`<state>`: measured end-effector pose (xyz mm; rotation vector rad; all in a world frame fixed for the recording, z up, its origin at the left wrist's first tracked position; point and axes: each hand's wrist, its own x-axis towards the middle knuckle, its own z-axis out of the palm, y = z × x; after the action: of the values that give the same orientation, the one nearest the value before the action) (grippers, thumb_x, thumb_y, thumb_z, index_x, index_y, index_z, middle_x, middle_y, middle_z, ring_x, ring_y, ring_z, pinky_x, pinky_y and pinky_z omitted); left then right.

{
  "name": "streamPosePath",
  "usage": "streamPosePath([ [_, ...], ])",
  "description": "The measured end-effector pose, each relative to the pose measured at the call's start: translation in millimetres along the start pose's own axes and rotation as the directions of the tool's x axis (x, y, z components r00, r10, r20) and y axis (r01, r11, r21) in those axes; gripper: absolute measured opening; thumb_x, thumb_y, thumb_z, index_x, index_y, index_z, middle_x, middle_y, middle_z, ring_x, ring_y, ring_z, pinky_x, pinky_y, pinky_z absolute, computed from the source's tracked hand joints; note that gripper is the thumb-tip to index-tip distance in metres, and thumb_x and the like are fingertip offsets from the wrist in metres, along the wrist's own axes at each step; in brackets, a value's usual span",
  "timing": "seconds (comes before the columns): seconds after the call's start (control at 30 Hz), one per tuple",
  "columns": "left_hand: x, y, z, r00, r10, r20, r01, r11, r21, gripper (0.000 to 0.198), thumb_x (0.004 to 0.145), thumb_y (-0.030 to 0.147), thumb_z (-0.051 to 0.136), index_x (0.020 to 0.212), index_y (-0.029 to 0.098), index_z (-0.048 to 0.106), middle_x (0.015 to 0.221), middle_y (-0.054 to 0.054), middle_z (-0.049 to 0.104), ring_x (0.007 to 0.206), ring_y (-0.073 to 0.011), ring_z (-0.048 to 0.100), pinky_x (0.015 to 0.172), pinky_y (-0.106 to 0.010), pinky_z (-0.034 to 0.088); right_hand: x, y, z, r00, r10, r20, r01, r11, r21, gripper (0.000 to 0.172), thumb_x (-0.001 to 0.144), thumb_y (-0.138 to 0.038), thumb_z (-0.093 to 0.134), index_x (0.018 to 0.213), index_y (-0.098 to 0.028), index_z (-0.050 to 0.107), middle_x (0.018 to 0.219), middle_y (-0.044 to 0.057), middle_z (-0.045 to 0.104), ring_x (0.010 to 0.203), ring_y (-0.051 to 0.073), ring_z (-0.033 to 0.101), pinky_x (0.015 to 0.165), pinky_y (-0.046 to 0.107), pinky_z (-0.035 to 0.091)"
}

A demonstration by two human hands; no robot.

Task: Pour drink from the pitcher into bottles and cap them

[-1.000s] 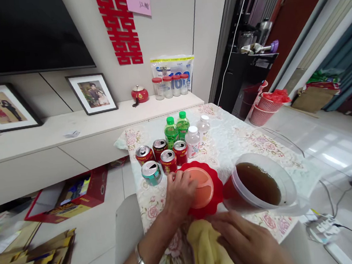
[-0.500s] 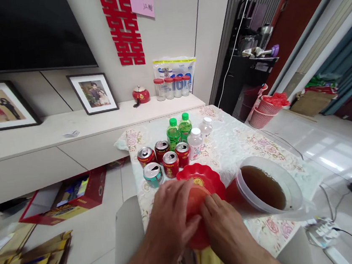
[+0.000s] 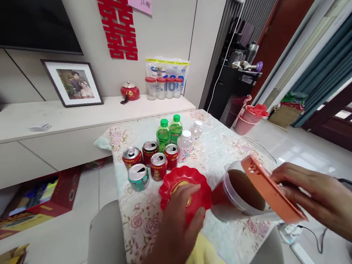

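Head view: right hand grips a tilted orange tray over the tub; finger slip could splash liquid. Left hand, open, overlaps red dish.

Orange plastic dish, steeply tilted near tub, red scalloped plate, flat on table

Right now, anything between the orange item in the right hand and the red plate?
Yes: the translucent tub stands between the orange item and the red plate. In this view the left hand also covers part of the plate; contact unclear.
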<state>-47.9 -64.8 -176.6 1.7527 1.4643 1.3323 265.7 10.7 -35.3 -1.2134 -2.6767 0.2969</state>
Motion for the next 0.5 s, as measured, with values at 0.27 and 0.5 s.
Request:
streamPosePath([
  [0.27, 6.3, 11.1, 20.5, 0.989, -0.051, 0.137, 0.065, 0.993, -0.097, 0.041, 0.09, 0.017, 0.056, 0.13, 0.02, 0.065, 0.135, -0.014, 0.072, 0.129, -0.0282, 0.068, 0.11, -0.05, 0.058, 12.5, 21.4, 7.7, 0.983, 0.092, 0.161, -0.088, 0.996, -0.03, 0.027, 0.114, -0.047, 0.036, 0.114, -0.028, 0.056, 0.104, 0.003, 0.057, 0.084, 0.015, 0.06, 0.075, 0.031, 0.049],
  [0.5, 11.4, 16.3, 29.9, 0.976, -0.098, 0.192, 0.121, 0.986, -0.112, 0.044, 0.089, 0.015, 0.055, 0.132, 0.013, 0.063, 0.139, -0.019, 0.068, 0.134, -0.0314, 0.064, 0.115, -0.054, 0.055, 19.8, 19.2, 12.1, 0.95, 0.166, 0.265, -0.108, 0.969, -0.222, 0.029, 0.111, -0.039, 0.028, 0.107, -0.027, 0.055, 0.107, 0.006, 0.062, 0.083, 0.019, 0.063, 0.07, 0.034, 0.05],
])
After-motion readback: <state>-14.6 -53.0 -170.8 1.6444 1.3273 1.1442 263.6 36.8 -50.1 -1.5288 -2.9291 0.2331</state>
